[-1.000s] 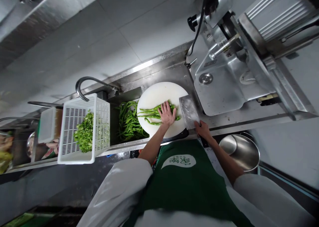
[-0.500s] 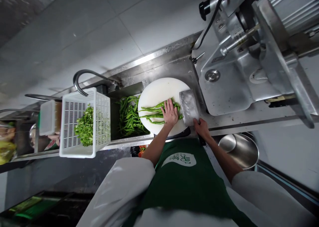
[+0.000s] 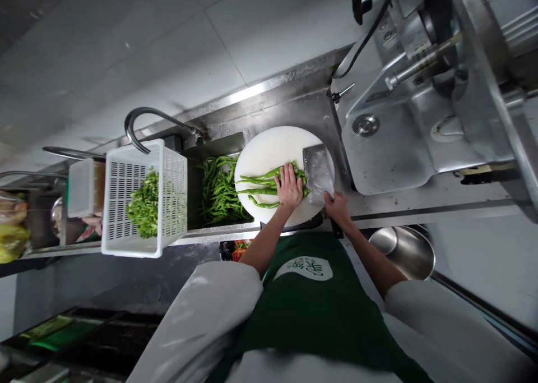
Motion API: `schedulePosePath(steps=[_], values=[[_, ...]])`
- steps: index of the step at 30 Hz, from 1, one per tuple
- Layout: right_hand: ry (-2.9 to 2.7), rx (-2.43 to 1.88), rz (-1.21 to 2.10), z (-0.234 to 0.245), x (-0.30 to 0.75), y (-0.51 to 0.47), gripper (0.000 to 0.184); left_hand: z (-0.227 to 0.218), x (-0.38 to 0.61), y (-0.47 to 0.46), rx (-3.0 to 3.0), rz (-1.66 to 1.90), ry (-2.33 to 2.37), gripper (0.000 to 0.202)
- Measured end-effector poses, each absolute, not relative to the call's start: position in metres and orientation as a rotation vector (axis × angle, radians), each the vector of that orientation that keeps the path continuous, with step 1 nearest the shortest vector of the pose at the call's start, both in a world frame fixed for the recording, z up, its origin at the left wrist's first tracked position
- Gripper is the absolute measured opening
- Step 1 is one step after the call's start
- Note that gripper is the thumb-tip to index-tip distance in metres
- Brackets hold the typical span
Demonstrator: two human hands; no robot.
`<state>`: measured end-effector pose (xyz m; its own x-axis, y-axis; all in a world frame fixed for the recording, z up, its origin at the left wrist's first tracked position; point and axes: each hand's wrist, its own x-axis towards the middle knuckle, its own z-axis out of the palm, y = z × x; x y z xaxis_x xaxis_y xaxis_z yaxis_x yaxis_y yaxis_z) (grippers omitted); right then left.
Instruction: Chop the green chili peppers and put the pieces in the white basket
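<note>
Several long green peppers (image 3: 264,190) lie side by side on a round white cutting board (image 3: 269,144). My left hand (image 3: 290,188) rests flat over them with its fingers stretched out, covering part of the bunch. In my right hand (image 3: 337,208) is the handle of a cleaver (image 3: 317,170), fingers wrapped round it. The broad blade lies low over the board's right side, against or very near the pepper ends; whether it touches them I cannot tell.
Left of the board, a sink basin holds many more green peppers (image 3: 222,192). A white plastic basket (image 3: 172,203) with chopped greens (image 3: 143,206) stands beside it under a curved faucet (image 3: 131,126). A metal slicing machine (image 3: 390,147) occupies the right. A steel pot (image 3: 414,254) sits below the counter.
The cleaver has shifted slightly left on the board, closer to the pepper ends. My left hand stays on the peppers. The whole view has moved a little.
</note>
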<state>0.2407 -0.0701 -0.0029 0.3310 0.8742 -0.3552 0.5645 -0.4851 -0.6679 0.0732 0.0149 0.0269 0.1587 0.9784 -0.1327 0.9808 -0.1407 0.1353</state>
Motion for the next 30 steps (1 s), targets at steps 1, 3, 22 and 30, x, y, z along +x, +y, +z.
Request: schedulePosePath(steps=[1, 3, 22, 30], values=[[-1.274, -2.179, 0.960, -0.004, 0.240, -0.068, 0.055, 0.026, 0.073, 0.015, 2.239, -0.016, 1.922, 0.066], [-1.287, -2.188, 0.941, -0.006, 0.238, -0.064, 0.053, 0.026, 0.072, 0.016, 2.241, -0.010, 1.911, 0.067], [-1.592, -2.243, 0.996, 0.001, 0.251, -0.046, 0.045, 0.021, 0.063, 0.016, 2.271, 0.049, 1.826, 0.069], [-1.733, -2.304, 1.025, 0.023, 0.251, -0.034, 0.046, 0.025, 0.062, 0.017, 2.279, 0.047, 1.815, 0.068]])
